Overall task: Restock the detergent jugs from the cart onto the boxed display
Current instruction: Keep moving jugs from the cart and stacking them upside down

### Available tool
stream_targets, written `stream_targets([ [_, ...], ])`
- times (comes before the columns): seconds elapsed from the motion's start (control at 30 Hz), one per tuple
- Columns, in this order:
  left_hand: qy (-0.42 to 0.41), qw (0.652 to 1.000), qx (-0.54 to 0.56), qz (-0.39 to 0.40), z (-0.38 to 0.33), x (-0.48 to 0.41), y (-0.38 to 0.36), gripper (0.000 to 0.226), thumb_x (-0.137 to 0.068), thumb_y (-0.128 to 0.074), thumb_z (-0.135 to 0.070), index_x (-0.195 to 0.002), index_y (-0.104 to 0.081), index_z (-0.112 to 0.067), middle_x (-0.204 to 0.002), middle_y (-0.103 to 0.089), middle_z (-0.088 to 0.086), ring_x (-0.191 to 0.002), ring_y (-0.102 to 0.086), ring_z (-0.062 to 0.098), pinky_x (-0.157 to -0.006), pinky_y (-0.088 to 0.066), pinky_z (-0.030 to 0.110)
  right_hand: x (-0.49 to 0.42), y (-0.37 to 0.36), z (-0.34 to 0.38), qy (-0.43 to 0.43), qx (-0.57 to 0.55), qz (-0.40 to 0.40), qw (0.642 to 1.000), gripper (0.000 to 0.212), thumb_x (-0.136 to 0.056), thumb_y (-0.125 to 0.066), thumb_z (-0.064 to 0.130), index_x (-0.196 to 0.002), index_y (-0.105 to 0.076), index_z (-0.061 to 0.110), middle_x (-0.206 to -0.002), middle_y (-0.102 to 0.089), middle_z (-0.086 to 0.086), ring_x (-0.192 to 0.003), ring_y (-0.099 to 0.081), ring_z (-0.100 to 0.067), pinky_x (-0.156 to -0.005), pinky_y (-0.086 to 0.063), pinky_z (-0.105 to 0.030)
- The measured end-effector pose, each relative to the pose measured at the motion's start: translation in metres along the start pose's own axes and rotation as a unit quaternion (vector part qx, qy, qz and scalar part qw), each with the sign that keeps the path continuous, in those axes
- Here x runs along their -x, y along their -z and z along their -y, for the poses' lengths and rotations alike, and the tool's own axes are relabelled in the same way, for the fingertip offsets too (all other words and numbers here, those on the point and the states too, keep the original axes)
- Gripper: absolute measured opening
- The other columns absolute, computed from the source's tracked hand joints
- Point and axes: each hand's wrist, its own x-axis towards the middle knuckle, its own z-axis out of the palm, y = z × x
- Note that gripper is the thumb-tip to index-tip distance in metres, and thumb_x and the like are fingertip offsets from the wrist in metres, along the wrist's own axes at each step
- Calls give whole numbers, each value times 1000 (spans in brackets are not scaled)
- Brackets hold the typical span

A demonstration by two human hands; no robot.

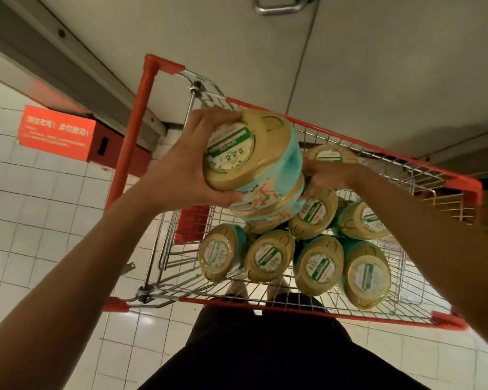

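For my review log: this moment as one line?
held jugs: above cart | left hand: grips base end | right hand: holds far end | more jugs: in cart

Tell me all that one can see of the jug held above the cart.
The held jug lies on its side above the red wire cart, its tan bottom with a white and green label facing the camera; the body looks teal plastic. The left hand grips the bottom's rim, the right hand holds its far side.
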Motion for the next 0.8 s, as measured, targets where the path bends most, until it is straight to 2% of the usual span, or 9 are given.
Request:
stream_targets([
  [0.1, -19, 1000, 5, 20, -2, -2, -17, 110, -65, -91, -56, -155, -39, -20, -155, -31, 8, -148, -34, 17, -119, -43, 37, 11, -8, -17, -3, -26, -10, 1000, 68, -80, -89, 12, -142, -60, 17, -131, -68, 9, -120, -63, -13, -87, -47, -4],
  [0.23, -49, 998, 5, 28, -7, -4, -29, 110, -68, -91, -60, -158, -40, -25, -156, -24, -5, -148, -32, 4, -115, -42, 22, 15, -19, -29, -1, -47, -36, 998, 68, -78, -90, 9, -137, -62, 28, -124, -68, 22, -113, -63, 2, -94, -46, -14],
  [0.33, -36, 999, 26, 6, -11, 0, -36, 115, -65, -94, -59, -159, -36, -28, -154, -34, -1, -146, -41, 15, -114, -48, 36, 20, -34, -35, 28, -63, -102, 992, 65, -77, -88, 4, -127, -66, 38, -118, -70, 31, -112, -64, 8, -94, -47, -11],
  [0.4, -10, 997, 77, -18, -10, 7, -40, 117, -62, -98, -52, -156, -34, -25, -154, -45, 1, -142, -50, 23, -109, -52, 47, 21, -48, -37, 64, -59, -166, 982, 58, -82, -86, 5, -131, -67, 28, -131, -68, 17, -125, -63, -8, -103, -50, -24],
  [0.47, -6, 995, 96, -35, -7, 13, -44, 112, -61, -99, -48, -151, -36, -26, -162, -41, -4, -148, -47, 21, -113, -50, 45, 20, -62, -39, 108, -53, -222, 968, 56, -85, -86, 3, -138, -65, 5, -142, -62, -11, -134, -58, -31, -113, -47, -49],
  [0.53, -9, 995, 93, -42, -6, 18, -50, 108, -64, -98, -50, -151, -37, -29, -168, -32, -3, -154, -37, 21, -118, -44, 39, 22, -71, -39, 96, -78, -248, 961, 61, -87, -84, 0, -143, -59, -1, -146, -59, -20, -137, -56, -37, -115, -44, -56],
  [0.67, 26, 991, 104, -79, -10, 24, -64, 110, -65, -95, -57, -157, -38, -34, -155, -37, 8, -147, -41, 32, -116, -43, 57, 23, -85, -42, 93, -99, -295, 946, 52, -93, -76, -2, -143, -59, 1, -141, -65, -17, -132, -60, -33, -113, -48, -47],
  [0.73, 48, 984, 145, -91, -11, 25, -69, 116, -64, -99, -47, -158, -34, -27, -151, -43, 10, -141, -48, 36, -109, -48, 63, 23, -87, -40, 73, -123, -313, 939, 46, -95, -71, -3, -139, -63, 4, -135, -69, -14, -128, -63, -31, -106, -50, -37],
  [0.8, 78, 973, 181, -120, -13, 23, -69, 121, -57, -101, -39, -153, -31, -17, -150, -47, 14, -140, -52, 34, -108, -50, 62, 25, -86, -37, 53, -158, -296, 941, 46, -93, -72, -5, -137, -66, 5, -133, -71, -13, -126, -65, -30, -104, -51, -36],
])
